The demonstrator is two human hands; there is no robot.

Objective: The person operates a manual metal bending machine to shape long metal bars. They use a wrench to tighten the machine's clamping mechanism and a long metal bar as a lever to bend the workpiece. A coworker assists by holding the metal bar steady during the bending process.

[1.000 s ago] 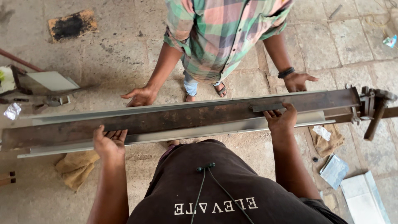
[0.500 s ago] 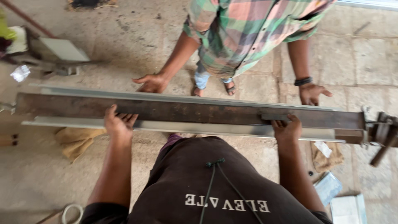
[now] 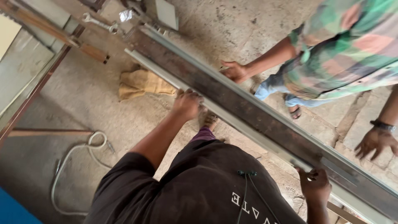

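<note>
A long dark rusty steel beam (image 3: pixel 253 110) with pale sheet metal strips along both edges runs diagonally from upper left to lower right. My left hand (image 3: pixel 187 103) grips its near edge, fingers curled over the pale strip. My right hand (image 3: pixel 315 185) grips the same edge further right. On the far side a person in a plaid shirt (image 3: pixel 340 54) rests one hand (image 3: pixel 234 71) on the beam's far edge; their other hand (image 3: pixel 376 142), with a dark wristband, hangs spread just beyond the beam.
A tan cloth (image 3: pixel 143 83) lies on the concrete floor under the beam. A wrench (image 3: pixel 99 23) and a wooden handle (image 3: pixel 93 52) lie at upper left. A white cable (image 3: pixel 78 161) loops on the floor at left, beside metal frame bars (image 3: pixel 29 99).
The view has swung left and tilted, so the beam now runs diagonally. Both my hands keep their hold on the near edge. The other person's wristband hand has lifted off the beam.
</note>
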